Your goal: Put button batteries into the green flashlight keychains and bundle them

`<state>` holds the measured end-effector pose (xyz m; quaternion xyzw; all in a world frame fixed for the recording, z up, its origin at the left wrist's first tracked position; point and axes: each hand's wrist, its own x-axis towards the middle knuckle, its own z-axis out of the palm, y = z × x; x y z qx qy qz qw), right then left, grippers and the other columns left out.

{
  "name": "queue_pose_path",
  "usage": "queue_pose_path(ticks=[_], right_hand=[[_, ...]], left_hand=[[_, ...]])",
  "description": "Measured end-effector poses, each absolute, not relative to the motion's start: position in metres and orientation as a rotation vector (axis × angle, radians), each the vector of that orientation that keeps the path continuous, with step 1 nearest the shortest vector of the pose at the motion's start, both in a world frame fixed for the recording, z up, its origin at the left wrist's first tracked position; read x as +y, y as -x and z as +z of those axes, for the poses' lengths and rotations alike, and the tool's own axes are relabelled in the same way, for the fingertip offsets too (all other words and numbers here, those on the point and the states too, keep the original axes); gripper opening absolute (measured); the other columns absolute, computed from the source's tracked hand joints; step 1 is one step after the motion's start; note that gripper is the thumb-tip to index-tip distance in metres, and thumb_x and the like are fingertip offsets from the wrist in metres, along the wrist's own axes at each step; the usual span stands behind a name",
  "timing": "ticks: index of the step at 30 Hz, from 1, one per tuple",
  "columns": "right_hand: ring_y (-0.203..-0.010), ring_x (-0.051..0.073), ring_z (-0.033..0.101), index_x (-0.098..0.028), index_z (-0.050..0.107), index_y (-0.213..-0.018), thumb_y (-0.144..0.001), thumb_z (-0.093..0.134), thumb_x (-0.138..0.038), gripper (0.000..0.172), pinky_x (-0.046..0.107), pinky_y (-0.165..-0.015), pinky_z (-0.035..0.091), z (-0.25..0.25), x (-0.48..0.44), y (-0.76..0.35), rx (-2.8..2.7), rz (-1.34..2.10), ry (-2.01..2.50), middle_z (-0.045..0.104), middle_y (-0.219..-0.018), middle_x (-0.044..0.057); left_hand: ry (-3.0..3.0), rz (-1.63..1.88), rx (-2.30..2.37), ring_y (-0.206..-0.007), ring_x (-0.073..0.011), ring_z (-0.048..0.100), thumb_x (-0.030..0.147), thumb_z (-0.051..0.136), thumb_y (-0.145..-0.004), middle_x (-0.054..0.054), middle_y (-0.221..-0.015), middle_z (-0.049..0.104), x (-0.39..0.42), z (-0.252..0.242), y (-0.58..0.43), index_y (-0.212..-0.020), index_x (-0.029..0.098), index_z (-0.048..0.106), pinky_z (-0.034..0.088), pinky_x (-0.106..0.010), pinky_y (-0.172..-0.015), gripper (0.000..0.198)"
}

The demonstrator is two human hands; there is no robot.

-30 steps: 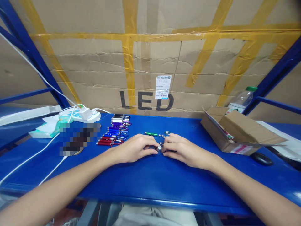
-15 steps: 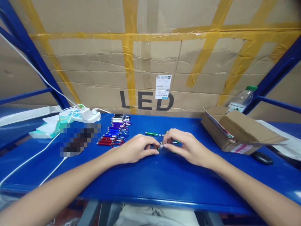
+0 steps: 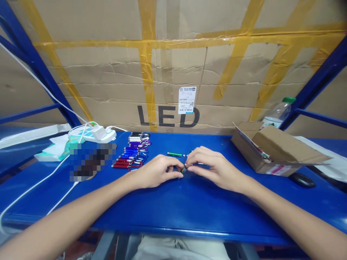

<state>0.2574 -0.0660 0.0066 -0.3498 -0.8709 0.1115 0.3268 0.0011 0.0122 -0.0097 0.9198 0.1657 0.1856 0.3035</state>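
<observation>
My left hand [image 3: 162,171] is closed, with thumb and fingers pinching a small green and silver flashlight part [image 3: 182,171]. My right hand [image 3: 214,165] meets it from the other side, fingertips pinched close to the part's silver end; what they hold is too small to make out. Just beyond the hands lies a green flashlight tube [image 3: 174,154], with a small round silver button cell [image 3: 184,155] beside its right end. More green pieces show partly behind my right hand. To the left, several mini flashlights with carabiner clips [image 3: 131,157] lie in a column sorted by colour.
An open cardboard box [image 3: 260,159] stands at the right, with a black mouse [image 3: 302,180] before it and a plastic bottle [image 3: 280,112] behind. At left are a white power strip [image 3: 108,136], cables and a blurred-out object [image 3: 93,162]. A large taped carton [image 3: 114,83] backs the blue table [image 3: 168,209].
My right hand has shifted slightly left, its fingertips closer to the left hand's part. Of two small round cells beside the green tube, only one shows now. The left hand stays put.
</observation>
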Motion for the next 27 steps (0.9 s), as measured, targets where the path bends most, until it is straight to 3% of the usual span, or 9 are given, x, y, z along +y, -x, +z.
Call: queue_pose_path(ticks=[5, 10, 18, 27], right_hand=[[-0.083, 0.021, 0.063, -0.022, 0.066, -0.1, -0.11, 0.058, -0.028, 0.014, 0.032, -0.077, 0.047, 0.014, -0.063, -0.274, -2.336, 0.155, 1.23, 0.071, -0.092, 0.005], [-0.07, 0.018, 0.059, -0.021, 0.06, -0.084, -0.105, 0.063, -0.023, 0.021, 0.03, -0.067, 0.039, 0.013, -0.06, -0.28, -2.571, 0.291, 1.366, 0.069, -0.082, 0.001], [-0.077, 0.018, 0.063, -0.021, 0.064, -0.101, -0.115, 0.053, -0.037, 0.024, 0.028, -0.073, 0.046, 0.012, -0.063, -0.269, -2.28, 0.353, 1.188, 0.072, -0.092, 0.004], [-0.08, 0.016, 0.066, -0.023, 0.063, -0.109, -0.115, 0.052, -0.037, 0.019, 0.027, -0.075, 0.05, 0.005, -0.067, -0.256, -2.235, 0.45, 1.063, 0.072, -0.095, 0.003]], left_hand=[[-2.427, 0.535, 0.448, -0.075, -0.0141, 0.061, 0.035, 0.073, -0.103, -0.002, -0.091, 0.076, 0.012, -0.009, -0.002, -0.112, 0.017, 0.079, 0.046, -0.024, -0.072, 0.021], [-2.434, 0.512, 0.465, -0.074, -0.0134, 0.059, 0.034, 0.072, -0.103, -0.002, -0.093, 0.076, 0.01, -0.006, -0.002, -0.114, 0.017, 0.078, 0.044, -0.024, -0.07, 0.021], [-2.445, 0.512, 0.45, -0.073, -0.013, 0.056, 0.031, 0.071, -0.103, -0.002, -0.094, 0.074, 0.008, -0.003, -0.003, -0.116, 0.017, 0.077, 0.043, -0.024, -0.069, 0.02], [-2.451, 0.573, 0.438, -0.078, -0.0145, 0.057, 0.036, 0.061, -0.109, -0.003, -0.093, 0.069, 0.005, -0.002, -0.002, -0.117, 0.019, 0.076, 0.045, -0.026, -0.075, 0.025]])
